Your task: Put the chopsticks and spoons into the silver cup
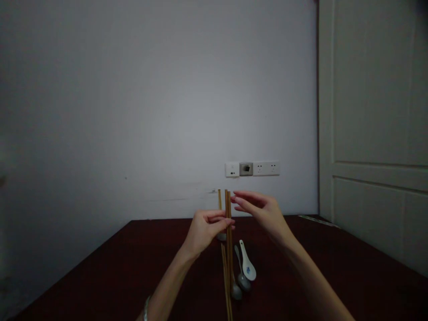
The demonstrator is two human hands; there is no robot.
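Note:
My left hand is closed round a bundle of wooden chopsticks, holding them upright above the dark red table. Their lower ends run down out of the frame's bottom edge. My right hand hovers at the chopsticks' top ends, fingers stretched out and touching or nearly touching the tips. Below the hands a white ceramic spoon with a blue mark lies on the table beside two metal spoons.
A pale wall stands behind the table with a row of sockets. A white door is at the right. A thin pale strip lies near the table's far right corner.

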